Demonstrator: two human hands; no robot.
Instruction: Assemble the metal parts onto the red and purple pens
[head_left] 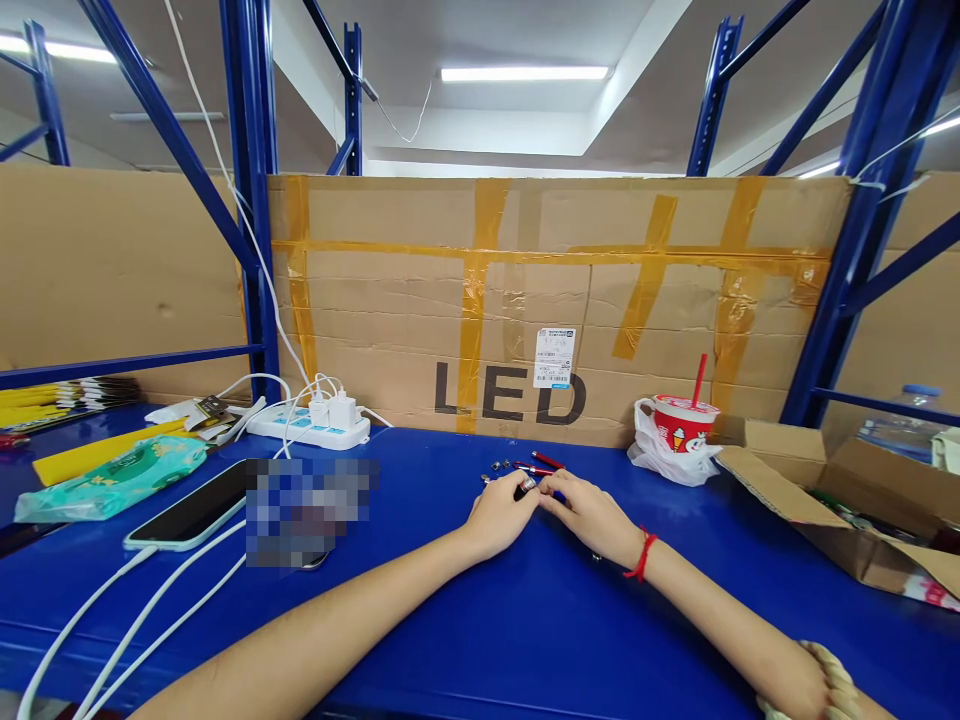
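Observation:
My left hand (501,515) is closed around a small dark and silver piece (525,487) near the middle of the blue table (525,640). My right hand (589,508), with a red string at its wrist, meets it fingertip to fingertip; its fingers are pinched, and what they hold is too small to make out. Just beyond my fingers lie red pen-like parts (548,460) and several small metallic bits (496,466). Another tiny shiny piece (597,557) sits under my right wrist.
At the left are a phone (196,505), cables, a green packet (112,478) and a power strip (341,432). A red cup (684,424) in a plastic bag and an open cardboard box (877,510) stand right. Taped cardboard (390,300) backs the table.

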